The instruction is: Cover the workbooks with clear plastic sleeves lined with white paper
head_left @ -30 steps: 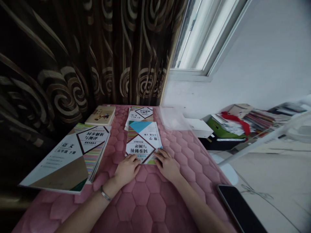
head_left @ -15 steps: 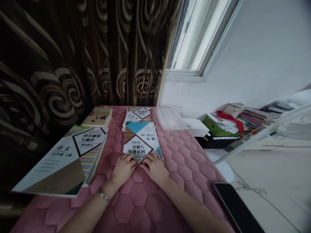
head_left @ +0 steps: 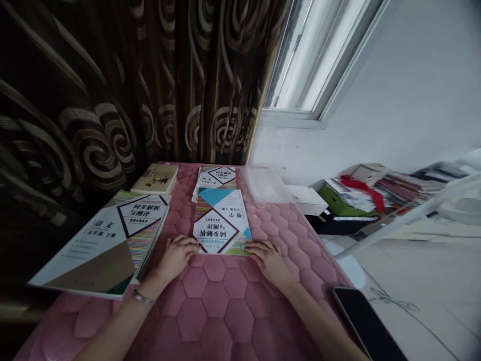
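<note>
A workbook point(head_left: 221, 215) with a white, blue and striped cover lies flat on the pink quilted cover point(head_left: 214, 296), its print upside down to me. My left hand point(head_left: 177, 255), a silver bracelet at its wrist, rests palm down with fingertips at the workbook's near left corner. At the near right corner, my right hand point(head_left: 271, 259) touches the cover with outstretched fingers. Both hands are open, and their thumbs are partly hidden. Just beyond the workbook lies a similar white workbook point(head_left: 220, 176). Left of my left hand is a stack of larger-looking workbooks point(head_left: 108, 240).
A tan book point(head_left: 156, 179) sits behind the left stack, near the dark patterned curtain point(head_left: 169, 85). A translucent plastic sheet point(head_left: 265, 184) lies at the far right corner. A black phone point(head_left: 368, 321) rests along the right edge. Beyond are a white box point(head_left: 308, 199) and piled papers.
My hands have moved apart along the workbook's near edge, from its middle out to the two corners. The workbook looks slightly straighter. The view has shifted a little.
</note>
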